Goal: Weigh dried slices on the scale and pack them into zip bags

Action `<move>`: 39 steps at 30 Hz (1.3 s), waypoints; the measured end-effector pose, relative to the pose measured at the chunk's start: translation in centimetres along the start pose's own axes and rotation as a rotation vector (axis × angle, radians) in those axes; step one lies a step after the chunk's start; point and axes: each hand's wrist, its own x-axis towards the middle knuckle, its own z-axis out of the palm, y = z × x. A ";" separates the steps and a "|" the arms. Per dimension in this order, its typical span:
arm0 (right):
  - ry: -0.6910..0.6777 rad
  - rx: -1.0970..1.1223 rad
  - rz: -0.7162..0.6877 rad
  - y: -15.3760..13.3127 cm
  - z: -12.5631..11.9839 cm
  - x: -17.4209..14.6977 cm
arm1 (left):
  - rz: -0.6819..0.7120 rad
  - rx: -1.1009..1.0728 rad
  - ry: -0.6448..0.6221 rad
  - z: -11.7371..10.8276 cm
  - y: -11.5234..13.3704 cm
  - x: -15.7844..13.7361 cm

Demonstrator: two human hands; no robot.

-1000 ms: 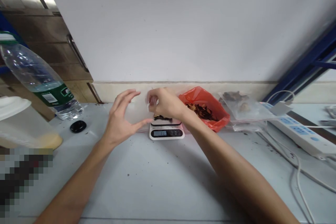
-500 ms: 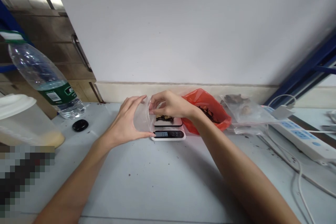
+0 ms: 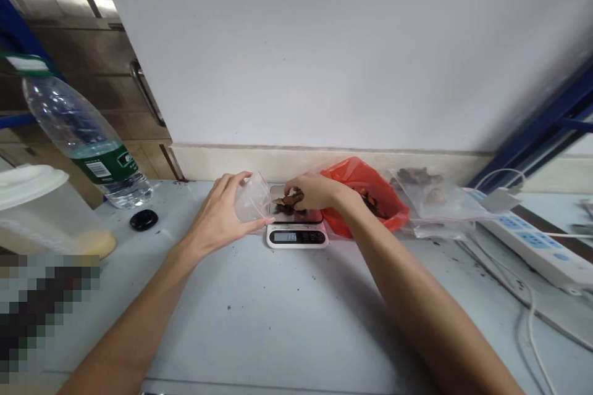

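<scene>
My left hand (image 3: 227,207) is curved around a clear plastic bag (image 3: 252,199), thumb low and fingers high, holding it beside the scale. A small white digital scale (image 3: 296,237) with a lit display stands on the table. Over its plate, my right hand (image 3: 312,191) has its fingers closed on brown dried pieces (image 3: 288,200); their exact kind is unclear. Some dark bits lie on the plate beneath. Just right of the scale, an open red plastic bag (image 3: 365,179) holds more dark dried pieces, partly behind my right wrist.
A clear zip bag (image 3: 430,194) with brown pieces lies right of the red bag. Beyond it are a white power strip (image 3: 532,241) and cables. At left stand a water bottle (image 3: 102,154), a lidded container (image 3: 41,216) and a black cap (image 3: 143,220). A wall closes off the back.
My right hand has moved from the mouth of the clear bag rightward and down to the scale plate, where it grips brown pieces. My left hand keeps the clear bag.
</scene>
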 end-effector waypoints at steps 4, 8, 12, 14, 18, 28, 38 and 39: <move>0.014 0.096 -0.011 1.2 -0.1 0.5 | -0.008 0.011 -0.013 0.0 0.0 0.0; 0.083 0.233 0.001 2.4 -0.4 0.3 | -0.025 0.008 -0.026 0.1 0.0 0.0; 0.089 0.256 0.021 2.6 -0.5 0.1 | -0.031 0.010 -0.038 0.1 0.0 0.0; 0.088 0.242 0.033 2.5 -0.4 0.1 | -0.030 0.011 -0.037 0.1 0.0 0.0; 0.030 0.211 -0.008 2.0 -0.1 0.3 | -0.042 0.017 -0.055 0.1 0.0 0.0; 0.082 0.393 -0.050 3.1 0.0 0.5 | -0.048 0.028 -0.118 0.4 0.1 0.0; 0.225 0.508 -0.136 -0.4 -1.3 -1.3 | -0.092 -0.071 -0.194 0.7 0.9 -0.4; 0.224 0.523 -0.144 -1.3 -1.2 -1.4 | -0.098 -0.095 -0.186 0.8 0.9 -0.3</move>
